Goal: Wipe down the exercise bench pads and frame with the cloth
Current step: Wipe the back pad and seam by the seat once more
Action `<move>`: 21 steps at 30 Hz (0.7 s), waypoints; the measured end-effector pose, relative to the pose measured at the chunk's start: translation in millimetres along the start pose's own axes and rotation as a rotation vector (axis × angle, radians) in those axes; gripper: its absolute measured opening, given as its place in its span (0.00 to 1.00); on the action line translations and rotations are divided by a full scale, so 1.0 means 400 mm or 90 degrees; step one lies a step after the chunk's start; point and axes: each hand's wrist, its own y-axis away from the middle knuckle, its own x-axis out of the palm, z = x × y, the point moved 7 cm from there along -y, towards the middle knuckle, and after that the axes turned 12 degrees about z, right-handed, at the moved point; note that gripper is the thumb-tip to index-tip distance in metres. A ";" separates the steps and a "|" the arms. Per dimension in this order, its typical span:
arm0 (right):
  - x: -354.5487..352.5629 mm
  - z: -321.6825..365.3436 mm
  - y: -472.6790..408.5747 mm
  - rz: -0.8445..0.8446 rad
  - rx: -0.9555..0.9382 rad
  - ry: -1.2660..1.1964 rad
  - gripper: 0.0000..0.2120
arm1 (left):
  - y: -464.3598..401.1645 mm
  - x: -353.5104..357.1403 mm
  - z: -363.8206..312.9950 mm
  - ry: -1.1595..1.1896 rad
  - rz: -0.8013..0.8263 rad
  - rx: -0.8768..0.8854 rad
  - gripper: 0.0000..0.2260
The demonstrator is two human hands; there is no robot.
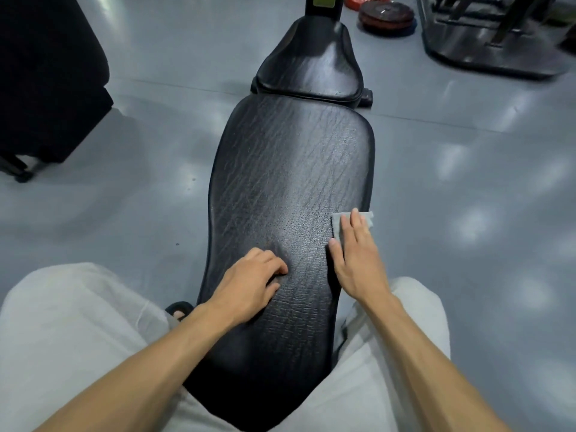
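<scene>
A long black back pad (pixel 290 182) of the exercise bench runs away from me between my legs, with a smaller black seat pad (pixel 311 63) beyond it and a black frame post (pixel 322 6) at the far end. My right hand (pixel 358 257) lies flat with straight fingers on a small grey cloth (pixel 338 224), pressing it onto the pad's right edge. My left hand (pixel 249 282) rests on the pad's near left part, fingers curled with their tips on the surface, holding nothing.
Grey glossy floor (pixel 140 198) surrounds the bench. A large black block on a stand (pixel 46 82) sits at the left. Weight plates (pixel 386 15) lie at the back right, beside a metal machine base (pixel 492 45). My legs in light trousers (pixel 78 338) straddle the bench.
</scene>
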 end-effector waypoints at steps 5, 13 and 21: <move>0.047 0.006 -0.020 0.020 0.057 0.080 0.35 | 0.009 -0.018 0.025 -0.181 0.093 0.144 0.17; 0.131 0.107 0.081 0.077 -0.038 0.204 0.33 | 0.015 -0.007 0.033 -0.131 0.024 0.160 0.20; 0.043 0.053 -0.076 -0.009 0.118 0.124 0.37 | 0.027 -0.001 0.054 -0.135 0.050 0.170 0.25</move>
